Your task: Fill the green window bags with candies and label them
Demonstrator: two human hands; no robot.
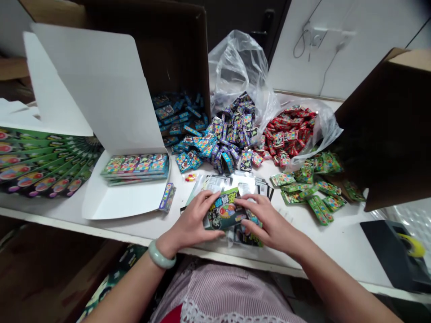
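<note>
Between my hands, above the table's front edge, is a dark green printed packet (225,211) with colourful shapes. My left hand (191,220) grips its left side, thumb along the bottom and fingers over the top. At the right end, my right hand (267,220) has its fingers bent round the packet, beside a small blue printed box (253,214) partly hidden by the fingers. Under them lie flat packets in clear plastic (215,183) and another dark printed packet (247,237). An open white box (124,199) on the left holds rows of small colourful boxes (138,166).
Small boxes lie in blue (198,146), purple (235,128), red (291,130) and green (316,186) piles. Clear bags (235,63) stand behind. Large cartons (182,49) rise at back left and right. Green printed packaging (43,166) fans out at far left; a tape dispenser (393,251) sits right.
</note>
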